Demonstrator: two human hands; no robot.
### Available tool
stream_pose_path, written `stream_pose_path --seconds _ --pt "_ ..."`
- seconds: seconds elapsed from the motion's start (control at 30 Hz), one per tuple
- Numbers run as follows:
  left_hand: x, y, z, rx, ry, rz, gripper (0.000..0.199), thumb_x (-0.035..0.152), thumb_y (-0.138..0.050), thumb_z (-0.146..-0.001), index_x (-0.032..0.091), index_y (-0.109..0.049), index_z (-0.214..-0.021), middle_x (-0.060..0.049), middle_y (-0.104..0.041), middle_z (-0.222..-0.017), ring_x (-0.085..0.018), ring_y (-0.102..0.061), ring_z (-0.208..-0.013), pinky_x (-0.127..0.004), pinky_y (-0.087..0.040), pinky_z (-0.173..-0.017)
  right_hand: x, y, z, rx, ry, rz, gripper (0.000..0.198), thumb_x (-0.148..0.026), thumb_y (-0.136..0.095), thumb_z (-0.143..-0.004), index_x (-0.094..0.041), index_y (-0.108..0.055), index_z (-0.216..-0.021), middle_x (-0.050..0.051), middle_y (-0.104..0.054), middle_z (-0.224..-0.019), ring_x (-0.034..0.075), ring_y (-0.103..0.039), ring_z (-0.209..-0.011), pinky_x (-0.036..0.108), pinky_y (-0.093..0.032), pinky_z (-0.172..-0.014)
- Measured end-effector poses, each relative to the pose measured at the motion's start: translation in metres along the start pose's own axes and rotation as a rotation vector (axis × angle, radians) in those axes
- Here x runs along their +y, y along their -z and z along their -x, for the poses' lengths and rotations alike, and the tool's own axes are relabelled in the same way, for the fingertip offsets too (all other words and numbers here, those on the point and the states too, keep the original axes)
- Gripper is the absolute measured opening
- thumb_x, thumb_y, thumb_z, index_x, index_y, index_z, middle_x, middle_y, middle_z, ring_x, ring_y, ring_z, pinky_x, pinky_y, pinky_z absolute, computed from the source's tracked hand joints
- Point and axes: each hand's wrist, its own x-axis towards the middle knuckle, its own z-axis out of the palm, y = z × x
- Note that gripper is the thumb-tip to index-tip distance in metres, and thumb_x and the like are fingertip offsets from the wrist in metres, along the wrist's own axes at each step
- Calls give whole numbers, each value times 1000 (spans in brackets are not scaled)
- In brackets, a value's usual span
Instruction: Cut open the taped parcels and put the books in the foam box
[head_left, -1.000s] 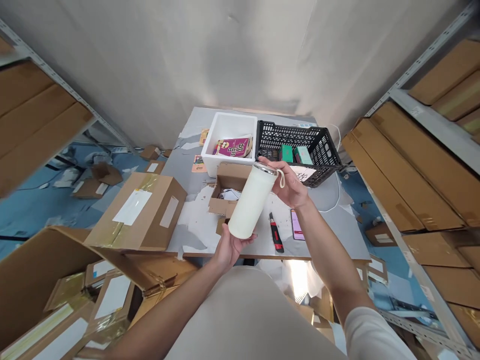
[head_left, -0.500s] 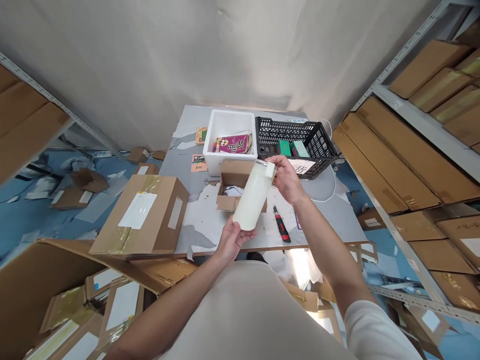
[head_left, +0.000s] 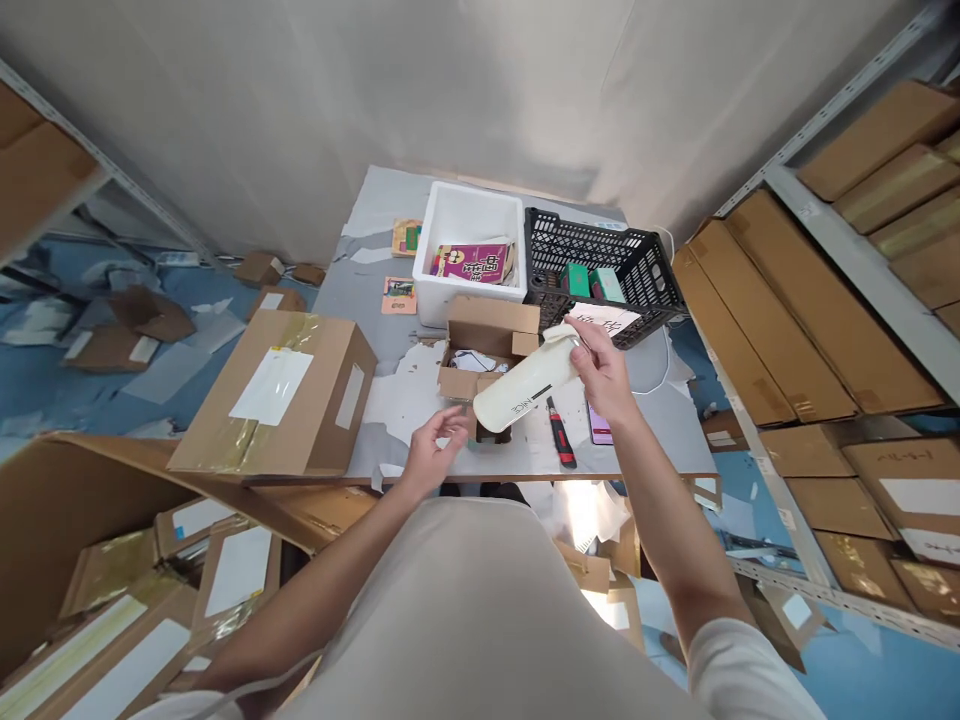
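Note:
A pale cream bottle (head_left: pixel 517 388) with dark lettering on its side is tilted in the air, its base toward the lower left. My right hand (head_left: pixel 604 372) is closed around its capped end. My left hand (head_left: pixel 436 450) is off the bottle, just left of its base, with fingers apart and nothing in them. Behind and below the bottle stands an opened small cardboard box (head_left: pixel 491 318) with paper inside, partly hidden by the bottle. A red and black utility knife (head_left: pixel 561 435) lies on the table to the right of the bottle.
A white foam box (head_left: pixel 469 300) holding purple packets and a black crate (head_left: pixel 637 260) holding green boxes stand at the back. A large taped carton (head_left: pixel 277 400) sits at the left. A phone (head_left: pixel 599 425) lies near my right wrist. Shelves with cartons (head_left: pixel 810 330) line the right side.
My left hand has let go of the bottle's base and moved left. In my right hand the bottle has tipped closer to level and turned, bringing its lettering into view.

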Motion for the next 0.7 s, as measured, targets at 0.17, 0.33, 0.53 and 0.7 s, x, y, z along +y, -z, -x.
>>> stream_pose_path --seconds 0.17,0.33,0.53,0.7 --pt "-28 6 -10 -88 -271 -541 95 50 -76 -58 17 -36 -137 -16 -43 -138 -32 -40 -126 -48 -36 -103 10 -8 35 19 79 257 41 -43 -53 -84 -21 -57 -118 10 -48 -109 22 -53 -94 38 -49 -75" --pt "-45 -12 -36 -248 -384 -669 102 48 -78 -56 16 -29 -139 -17 -45 -136 -34 -41 -125 -49 -36 -102 21 -26 62 59 98 309 40 -36 -57 -82 -23 -55 -120 9 -44 -105 17 -50 -80 33 -50 -64" --pt "-55 -15 -41 -253 -380 -675 72 44 -71 -66 18 -44 -128 -13 -57 -117 -30 -53 -108 -44 -43 -91 30 -28 82 -54 101 354 44 -35 -59 -83 -27 -50 -126 9 -39 -108 19 -50 -91 34 -53 -65" --pt "-55 -14 -35 -222 -393 -672 69 45 -70 -67 18 -45 -125 -12 -58 -111 -28 -55 -103 -43 -45 -88 28 -33 89 -211 216 528 37 -41 -59 -83 -27 -58 -117 11 -37 -111 22 -49 -95 40 -50 -83"
